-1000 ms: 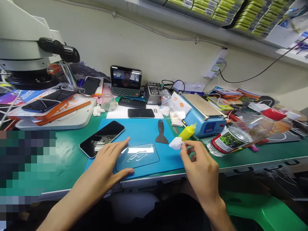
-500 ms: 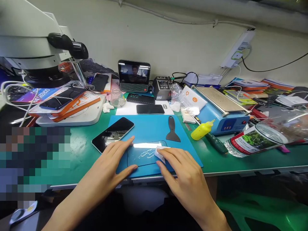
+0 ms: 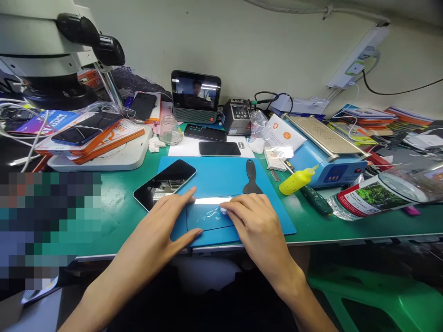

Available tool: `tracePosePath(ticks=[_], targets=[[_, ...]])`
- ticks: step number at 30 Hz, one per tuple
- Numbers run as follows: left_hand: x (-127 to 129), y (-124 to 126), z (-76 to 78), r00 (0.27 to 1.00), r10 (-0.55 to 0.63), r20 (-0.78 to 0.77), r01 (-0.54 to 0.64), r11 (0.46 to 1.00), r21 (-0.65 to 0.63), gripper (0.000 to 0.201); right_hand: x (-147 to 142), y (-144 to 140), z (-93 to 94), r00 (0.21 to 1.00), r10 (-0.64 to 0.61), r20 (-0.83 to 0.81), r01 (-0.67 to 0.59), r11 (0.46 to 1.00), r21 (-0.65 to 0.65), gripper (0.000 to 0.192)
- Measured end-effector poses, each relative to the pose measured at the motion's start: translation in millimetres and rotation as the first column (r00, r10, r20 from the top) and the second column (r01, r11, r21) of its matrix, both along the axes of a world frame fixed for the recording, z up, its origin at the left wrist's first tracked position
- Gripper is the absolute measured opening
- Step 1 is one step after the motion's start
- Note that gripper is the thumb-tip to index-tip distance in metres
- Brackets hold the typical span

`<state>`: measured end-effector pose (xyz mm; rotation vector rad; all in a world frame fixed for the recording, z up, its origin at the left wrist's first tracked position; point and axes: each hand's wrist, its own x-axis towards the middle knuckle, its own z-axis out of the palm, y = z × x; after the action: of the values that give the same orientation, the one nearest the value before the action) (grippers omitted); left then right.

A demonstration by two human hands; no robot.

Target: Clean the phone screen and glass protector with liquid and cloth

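Observation:
A clear phone screen glass with a thin black border (image 3: 200,225) lies on the blue mat (image 3: 214,174), with wavy streaks of clear liquid (image 3: 212,213) on its face. My left hand (image 3: 161,228) rests at the glass's left end, thumb and fingers spread around the corners. Pinched in my right hand (image 3: 259,221) is a crumpled white wipe (image 3: 223,210), pressed on the glass at the right end of the streaks. A black plastic scraper (image 3: 251,175) lies behind my right hand, partly covered by it. Left of the glass sits a dark phone (image 3: 169,180).
A yellow squeeze bottle (image 3: 297,181) and a green-handled tool (image 3: 316,200) lie right of the mat. Behind them stands a blue heating plate machine (image 3: 332,173). A plastic jar (image 3: 377,193) lies farther right. A microscope (image 3: 41,60) overhangs the left side.
My right hand has moved slightly up and left and closed more tightly, bunching the wipe. The streaks look shorter and more broken. The camera view has shifted a little.

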<state>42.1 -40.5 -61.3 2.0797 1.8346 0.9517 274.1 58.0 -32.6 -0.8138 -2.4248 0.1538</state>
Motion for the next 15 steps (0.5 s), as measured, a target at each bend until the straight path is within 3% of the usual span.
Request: tracePosePath(ticks=[4, 10, 15], targets=[[0.3, -0.4, -1.1, 1.000, 0.005, -0.001, -0.005, 1.000, -0.006, 0.077, -4.2, 7.4, 3.0, 0.998, 0.048, 0.033, -0.048, 0.999, -0.019, 0.014], [0.7, -0.6, -2.3, 1.000, 0.003, 0.007, -0.003, 1.000, -0.005, 0.077, 2.9, 16.6, 4.0, 0.998, -0.046, 0.031, 0.048, 0.997, -0.062, 0.006], [0.8, 0.2, -3.2, 1.000, 0.009, 0.019, -0.009, 1.000, 0.000, 0.074, 7.2, 11.8, 2.0, 0.999, 0.002, 0.035, 0.001, 0.998, -0.068, 0.007]])
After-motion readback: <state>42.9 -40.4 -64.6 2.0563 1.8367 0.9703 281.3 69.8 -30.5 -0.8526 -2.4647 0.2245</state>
